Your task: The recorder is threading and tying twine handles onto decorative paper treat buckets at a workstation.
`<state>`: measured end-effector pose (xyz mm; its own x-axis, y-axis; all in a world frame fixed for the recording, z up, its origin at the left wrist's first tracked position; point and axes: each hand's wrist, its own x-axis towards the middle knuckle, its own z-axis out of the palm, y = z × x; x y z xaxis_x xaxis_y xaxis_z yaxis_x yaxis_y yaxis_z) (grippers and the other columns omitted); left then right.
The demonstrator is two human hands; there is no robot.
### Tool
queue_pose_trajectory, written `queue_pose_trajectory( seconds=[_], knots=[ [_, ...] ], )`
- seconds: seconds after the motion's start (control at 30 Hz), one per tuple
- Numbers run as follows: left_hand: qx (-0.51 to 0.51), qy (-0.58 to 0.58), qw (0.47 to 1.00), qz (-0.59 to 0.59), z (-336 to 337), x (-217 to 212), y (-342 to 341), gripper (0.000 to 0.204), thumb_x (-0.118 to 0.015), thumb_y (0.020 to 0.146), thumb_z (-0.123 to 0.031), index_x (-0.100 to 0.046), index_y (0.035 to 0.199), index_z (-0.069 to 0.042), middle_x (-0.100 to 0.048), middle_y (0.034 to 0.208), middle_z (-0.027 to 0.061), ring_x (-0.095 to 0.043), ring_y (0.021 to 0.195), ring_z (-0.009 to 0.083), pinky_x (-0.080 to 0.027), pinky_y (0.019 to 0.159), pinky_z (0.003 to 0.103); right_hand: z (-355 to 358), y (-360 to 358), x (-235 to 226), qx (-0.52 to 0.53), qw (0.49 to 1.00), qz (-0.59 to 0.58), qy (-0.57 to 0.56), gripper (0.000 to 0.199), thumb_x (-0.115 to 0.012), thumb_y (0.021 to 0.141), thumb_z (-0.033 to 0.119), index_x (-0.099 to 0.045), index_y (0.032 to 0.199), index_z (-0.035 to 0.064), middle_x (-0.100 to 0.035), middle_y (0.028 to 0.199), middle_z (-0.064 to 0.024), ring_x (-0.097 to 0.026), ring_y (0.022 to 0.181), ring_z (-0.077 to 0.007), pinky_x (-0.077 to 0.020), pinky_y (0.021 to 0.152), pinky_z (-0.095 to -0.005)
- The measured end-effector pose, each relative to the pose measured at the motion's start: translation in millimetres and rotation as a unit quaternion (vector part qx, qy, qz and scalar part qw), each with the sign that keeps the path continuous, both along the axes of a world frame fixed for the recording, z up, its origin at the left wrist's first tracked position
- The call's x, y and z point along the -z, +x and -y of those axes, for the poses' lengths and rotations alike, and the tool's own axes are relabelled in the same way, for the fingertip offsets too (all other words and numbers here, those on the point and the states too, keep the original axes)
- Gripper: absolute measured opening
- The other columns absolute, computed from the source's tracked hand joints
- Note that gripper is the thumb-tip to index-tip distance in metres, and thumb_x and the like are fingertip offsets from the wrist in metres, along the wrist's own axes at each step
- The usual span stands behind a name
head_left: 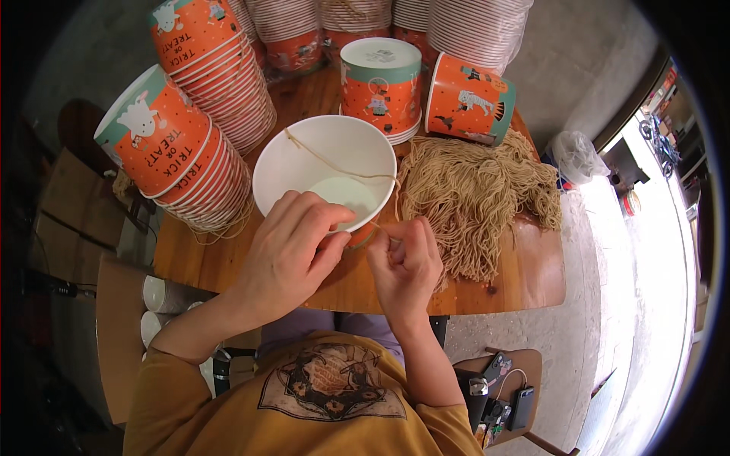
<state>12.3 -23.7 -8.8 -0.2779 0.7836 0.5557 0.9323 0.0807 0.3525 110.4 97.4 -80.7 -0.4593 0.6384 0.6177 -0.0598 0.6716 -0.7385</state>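
Closest to me is the person's mustard shirt (220, 422), a dark picture printed on its front, with lilac trousers (293, 325) showing just under the counter's edge. Off by the right elbow, a low brown chair (531, 363) carries a phone (498, 368), a dark flat device (522, 406) and a white cable.

Both hands work above the near edge of the wooden counter (536, 266). The left hand (293, 247) is bent over the near rim of a paper bucket (277, 163), its thumb and forefinger drawn together; I can't tell whether they grip the rim or some string. The right hand (407, 262) is curled, pinching a tan strand (327, 161) just beside that rim. The bucket stands mouth up, white inside, and the strand runs across its opening and over the right side.

To its right lies a thick heap of tan string (479, 209). Just behind come an orange bucket upside down (380, 99) and another bucket on its side (471, 99). Two nested stacks lean at the left, one nearer (179, 144), one behind (209, 61). Plastic-wrapped stacks (479, 30) line the back, before a grey wall (585, 61).
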Motion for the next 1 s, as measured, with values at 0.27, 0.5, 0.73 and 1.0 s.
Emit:
queue_pose_trajectory(
  seconds=[0.27, 0.5, 0.73, 1.0],
  knots=[
    [0.023, -0.075, 0.986, 0.147, -9, -13, -14, 0.024, -0.057, 0.089, -0.001, -0.057, 0.113, -0.002, -0.056, 0.087, 0.0095, -0.057, 0.074, 0.0168, -0.047, 0.064, 0.029, 0, -6, -2, -0.008, 1.000, 0.003, 0.008, 0.022, -0.068, 0.071, -0.004, -0.052, 0.080, 0.0068, -0.051, 0.072, -0.0059, -0.055, 0.062, -0.0224, -0.0463, 0.054, -0.0343],
    [0.090, -0.242, 0.916, 0.308, -29, -26, -38, 0.017, -0.053, 0.091, -0.012, -0.059, 0.103, -0.001, -0.063, 0.079, 0.0139, -0.061, 0.070, 0.0263, -0.048, 0.065, 0.035, 0, -7, -4, -0.006, 1.000, 0.017, 0.008, 0.022, -0.069, 0.072, -0.002, -0.051, 0.080, 0.0070, -0.051, 0.072, -0.0056, -0.056, 0.061, -0.0215, -0.0461, 0.052, -0.0336],
    [0.070, -0.180, 0.946, 0.260, -30, -21, -37, 0.010, -0.057, 0.088, -0.011, -0.055, 0.088, -0.001, -0.061, 0.082, 0.0107, -0.061, 0.071, 0.0227, -0.047, 0.065, 0.034, -8, 6, -23, -0.052, 0.996, 0.067, -0.010, 0.014, -0.069, 0.082, 0.004, -0.057, 0.089, 0.0056, -0.057, 0.076, -0.0058, -0.057, 0.057, -0.0199, -0.0468, 0.051, -0.0307],
    [0.118, -0.093, 0.917, 0.371, -34, -16, -36, 0.005, -0.058, 0.089, -0.005, -0.053, 0.090, -0.004, -0.056, 0.090, 0.0006, -0.053, 0.078, 0.0067, -0.045, 0.068, 0.023, -13, 5, -34, -0.107, 0.979, 0.099, -0.143, 0.013, -0.069, 0.087, 0.010, -0.059, 0.090, 0.0021, -0.061, 0.074, -0.0043, -0.056, 0.059, -0.0094, -0.0460, 0.055, -0.0230]
  ],
)
